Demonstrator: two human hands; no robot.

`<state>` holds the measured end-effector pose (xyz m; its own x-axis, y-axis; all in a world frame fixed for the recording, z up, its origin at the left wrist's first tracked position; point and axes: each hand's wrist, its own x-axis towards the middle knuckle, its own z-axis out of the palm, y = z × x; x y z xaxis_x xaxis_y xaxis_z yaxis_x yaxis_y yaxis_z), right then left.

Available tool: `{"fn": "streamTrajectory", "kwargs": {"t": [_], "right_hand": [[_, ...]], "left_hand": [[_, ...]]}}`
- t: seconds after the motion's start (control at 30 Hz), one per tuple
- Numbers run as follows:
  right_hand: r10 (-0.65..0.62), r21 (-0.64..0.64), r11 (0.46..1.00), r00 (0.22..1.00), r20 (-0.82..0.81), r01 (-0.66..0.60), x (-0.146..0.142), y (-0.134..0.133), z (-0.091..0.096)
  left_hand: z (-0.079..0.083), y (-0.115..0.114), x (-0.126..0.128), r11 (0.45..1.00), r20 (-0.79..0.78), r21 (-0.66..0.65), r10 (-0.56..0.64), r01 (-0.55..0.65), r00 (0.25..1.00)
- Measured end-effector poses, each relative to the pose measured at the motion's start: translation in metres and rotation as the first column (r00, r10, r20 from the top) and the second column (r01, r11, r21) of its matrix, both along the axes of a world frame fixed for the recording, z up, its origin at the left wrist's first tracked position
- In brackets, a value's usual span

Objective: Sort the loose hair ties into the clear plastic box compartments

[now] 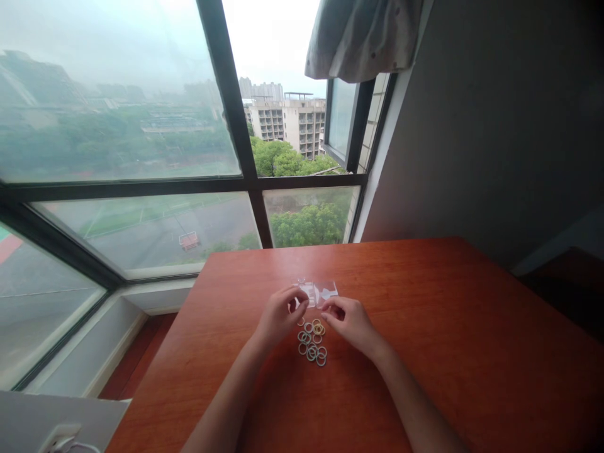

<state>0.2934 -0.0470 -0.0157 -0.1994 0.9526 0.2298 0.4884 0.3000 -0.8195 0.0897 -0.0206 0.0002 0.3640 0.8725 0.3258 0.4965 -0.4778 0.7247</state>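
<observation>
"Lying where, the rings (312, 347)?"
"Flat on the table (425, 283), their cluster's long axis running front to back."
"Left hand (280, 313)?"
"Curled near the clear box (309, 292), like the right hand (350, 321); any grip cannot be told."

Daylight came through a dark-framed window (255, 184), where one sash (349, 123) stood open below a gathered curtain (361, 41). A pale building (304, 123) and green trees (309, 224) showed beyond (the large left pane (113, 94) looked hazy). A grey wall (495, 126) stood shadowed at the right, and reddish floor (140, 353) showed left of the glossy red-brown table (425, 314).
</observation>
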Motion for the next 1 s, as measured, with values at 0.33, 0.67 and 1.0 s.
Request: {"fn": "streamTrajectory", "kwargs": {"t": [0.33,0.67,1.0], "right_hand": [[0.212,-0.147,0.973,0.947,0.240,-0.180,0.000,-0.009,0.000],[0.238,-0.167,0.967,0.923,0.301,-0.194,-0.001,-0.009,0.001],[0.278,-0.165,0.957,0.920,0.277,-0.239,0.001,-0.009,0.003]], "left_hand": [[-0.010,0.012,-0.025,0.983,-0.139,-0.026,0.176,-0.182,0.974],[-0.010,0.013,-0.026,0.974,-0.175,-0.007,0.221,-0.226,0.959],[-0.008,0.012,-0.024,0.979,-0.169,-0.001,0.201,-0.204,0.965]]}}
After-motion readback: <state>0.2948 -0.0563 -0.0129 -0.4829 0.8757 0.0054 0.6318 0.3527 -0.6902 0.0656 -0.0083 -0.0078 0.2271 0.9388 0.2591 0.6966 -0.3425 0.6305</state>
